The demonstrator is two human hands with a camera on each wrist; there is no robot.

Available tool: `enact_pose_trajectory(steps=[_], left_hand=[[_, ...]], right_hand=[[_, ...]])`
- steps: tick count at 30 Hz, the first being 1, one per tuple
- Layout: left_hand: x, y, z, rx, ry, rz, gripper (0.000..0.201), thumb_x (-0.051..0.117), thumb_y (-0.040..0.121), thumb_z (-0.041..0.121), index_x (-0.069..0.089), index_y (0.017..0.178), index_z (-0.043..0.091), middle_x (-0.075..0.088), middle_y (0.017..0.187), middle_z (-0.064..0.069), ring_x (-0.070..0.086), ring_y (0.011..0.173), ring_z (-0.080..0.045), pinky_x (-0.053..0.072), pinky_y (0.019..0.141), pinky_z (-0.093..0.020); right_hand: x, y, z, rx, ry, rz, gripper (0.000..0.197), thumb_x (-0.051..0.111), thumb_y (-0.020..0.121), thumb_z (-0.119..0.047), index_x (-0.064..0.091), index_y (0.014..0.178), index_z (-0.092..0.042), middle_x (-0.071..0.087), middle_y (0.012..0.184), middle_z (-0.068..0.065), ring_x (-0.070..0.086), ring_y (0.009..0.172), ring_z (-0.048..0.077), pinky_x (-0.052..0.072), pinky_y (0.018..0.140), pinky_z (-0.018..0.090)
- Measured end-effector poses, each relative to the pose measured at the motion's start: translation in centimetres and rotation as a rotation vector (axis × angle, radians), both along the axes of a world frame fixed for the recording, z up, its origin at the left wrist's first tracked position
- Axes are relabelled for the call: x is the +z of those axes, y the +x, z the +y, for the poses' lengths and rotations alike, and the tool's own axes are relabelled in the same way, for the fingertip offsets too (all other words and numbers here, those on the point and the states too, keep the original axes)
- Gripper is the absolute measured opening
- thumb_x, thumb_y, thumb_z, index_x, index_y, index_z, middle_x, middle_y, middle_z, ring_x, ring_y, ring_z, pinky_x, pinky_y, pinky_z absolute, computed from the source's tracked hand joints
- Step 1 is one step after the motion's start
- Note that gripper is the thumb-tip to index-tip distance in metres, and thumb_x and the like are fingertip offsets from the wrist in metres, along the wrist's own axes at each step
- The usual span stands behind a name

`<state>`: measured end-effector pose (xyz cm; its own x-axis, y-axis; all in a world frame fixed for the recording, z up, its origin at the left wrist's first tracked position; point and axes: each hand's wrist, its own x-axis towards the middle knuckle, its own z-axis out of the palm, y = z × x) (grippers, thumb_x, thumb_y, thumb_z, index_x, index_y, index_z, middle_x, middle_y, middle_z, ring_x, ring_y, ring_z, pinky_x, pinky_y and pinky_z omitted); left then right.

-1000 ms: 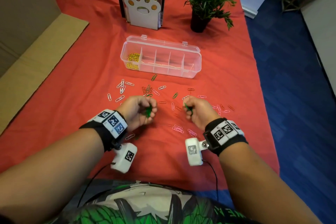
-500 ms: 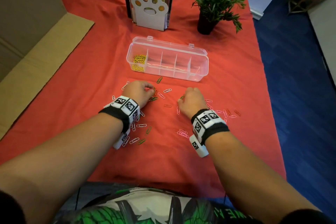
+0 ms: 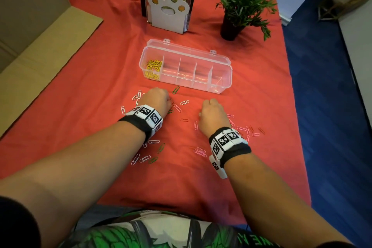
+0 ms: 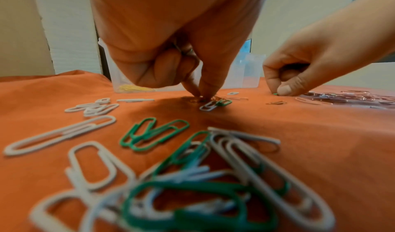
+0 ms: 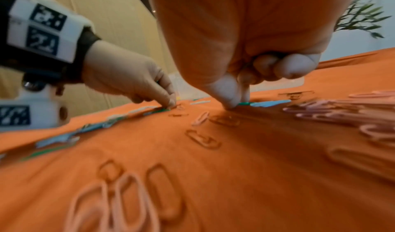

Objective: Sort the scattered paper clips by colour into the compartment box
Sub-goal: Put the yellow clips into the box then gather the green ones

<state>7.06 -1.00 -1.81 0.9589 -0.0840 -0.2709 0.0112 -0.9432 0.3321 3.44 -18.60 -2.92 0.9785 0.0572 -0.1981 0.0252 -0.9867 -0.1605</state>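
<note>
Clips lie loose on the red cloth (image 3: 84,106) nearest the body: white and green ones (image 3: 153,160) behind the left wrist, pink ones (image 3: 200,152) beside the right. Farther out, the left hand (image 3: 156,101) has its fingers curled, tips pinching down into a small tangle of clips (image 4: 213,103). The right hand (image 3: 213,116) is likewise curled, thumb and forefinger nipping a green clip (image 5: 245,103) against the cloth. Each pinch should probably lift 1 colour only, shaking off strays. Beyond stands the compartment box (image 3: 221,84), open, yellow clips (image 3: 153,68) in its leftmost cell, 4 others looking bare.
</note>
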Motion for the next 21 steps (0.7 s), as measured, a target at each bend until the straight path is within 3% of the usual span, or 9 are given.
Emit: enact_pose_trajectory(steps=[4, 7, 9, 11, 13, 16, 18, 19, 21], left_hand=[[-0.1, 0.1, 0.0, -0.006, 0.017, 0.023, 0.024, 0.048, 0.083, 0.018, 0.066, 0.095, 0.006, 0.064, 0.101, -0.018, 0.061, 0.093, -0.037, 0.05, 0.075, -0.04], [0.0, 0.1, 0.2, -0.006, 0.012, 0.055, 0.023, 0.048, 0.084, 0.015, 0.065, 0.094, 0.003, 0.064, 0.101, -0.019, 0.061, 0.094, -0.038, 0.048, 0.074, -0.039], [0.0, 0.2, 0.6, 0.01, -0.024, 0.084, 0.023, 0.047, 0.085, 0.015, 0.065, 0.091, 0.002, 0.066, 0.099, -0.02, 0.061, 0.093, -0.038, 0.048, 0.075, -0.039], [-0.1, 0.2, 1.3, 0.032, -0.085, 0.074, 0.023, 0.046, 0.086, 0.015, 0.066, 0.089, 0.003, 0.068, 0.097, -0.02, 0.061, 0.092, -0.037, 0.049, 0.077, -0.038], [0.0, 0.3, 2.0, 0.06, -0.138, 0.049, 0.021, 0.049, 0.085, 0.014, 0.068, 0.092, 0.008, 0.068, 0.102, -0.016, 0.061, 0.097, -0.034, 0.047, 0.082, -0.035], [0.0, 0.1, 2.5, 0.058, -0.161, 0.006, 0.02, 0.056, 0.083, 0.019, 0.07, 0.098, 0.016, 0.066, 0.107, -0.013, 0.06, 0.101, -0.032, 0.047, 0.087, -0.034], [-0.1, -0.1, 2.4, -0.006, -0.123, 0.009, 0.022, 0.061, 0.081, 0.026, 0.07, 0.1, 0.018, 0.065, 0.104, -0.012, 0.061, 0.098, -0.032, 0.049, 0.086, -0.038], [-0.2, -0.2, 2.2, -0.033, -0.097, 0.012, 0.023, 0.062, 0.081, 0.028, 0.07, 0.1, 0.018, 0.064, 0.103, -0.012, 0.061, 0.098, -0.032, 0.05, 0.085, -0.039], [-0.4, -0.3, 1.9, -0.06, -0.058, -0.001, 0.022, 0.06, 0.082, 0.027, 0.069, 0.1, 0.016, 0.062, 0.105, -0.012, 0.06, 0.099, -0.033, 0.05, 0.084, -0.04]], right_hand=[[0.2, 0.1, 0.4, 0.048, -0.07, -0.002, 0.027, 0.04, 0.082, 0.002, 0.049, 0.108, 0.0, 0.049, 0.111, 0.018, 0.051, 0.101, 0.036, 0.047, 0.082, 0.043], [0.8, 1.3, 0.6, -0.04, 0.083, 0.137, 0.021, 0.04, 0.087, -0.005, 0.053, 0.104, -0.001, 0.053, 0.109, 0.018, 0.053, 0.098, 0.033, 0.042, 0.08, 0.036], [1.1, 1.8, 0.9, -0.205, 0.408, 0.274, 0.014, 0.041, 0.088, -0.01, 0.054, 0.083, -0.011, 0.057, 0.089, 0.016, 0.053, 0.072, 0.026, 0.037, 0.065, 0.029], [1.8, 1.5, 1.4, -0.466, 0.905, 0.442, 0.021, 0.038, 0.084, -0.006, 0.047, 0.068, -0.016, 0.046, 0.066, 0.008, 0.037, 0.049, 0.017, 0.028, 0.049, 0.024], [2.3, 1.2, 1.3, -0.595, 1.331, 0.561, 0.024, 0.034, 0.081, -0.003, 0.048, 0.065, -0.014, 0.04, 0.059, 0.003, 0.031, 0.047, 0.013, 0.025, 0.045, 0.022], [2.9, 1.3, 1.4, -0.614, 1.617, 0.639, 0.021, 0.036, 0.082, -0.009, 0.053, 0.069, -0.011, 0.045, 0.06, 0.002, 0.038, 0.049, 0.013, 0.034, 0.044, 0.023], [2.7, 2.0, 1.9, -0.637, 1.571, 0.595, 0.019, 0.042, 0.086, -0.011, 0.057, 0.074, -0.012, 0.047, 0.063, 0.001, 0.041, 0.049, 0.01, 0.036, 0.043, 0.02], [2.4, 2.5, 2.4, -0.595, 1.431, 0.531, 0.017, 0.046, 0.086, -0.01, 0.059, 0.076, -0.014, 0.048, 0.065, 0.0, 0.04, 0.047, 0.008, 0.035, 0.042, 0.019], [2.0, 3.6, 3.2, -0.373, 0.96, 0.36, 0.014, 0.052, 0.085, -0.011, 0.065, 0.085, -0.016, 0.059, 0.076, 0.002, 0.048, 0.052, 0.008, 0.04, 0.047, 0.02]])
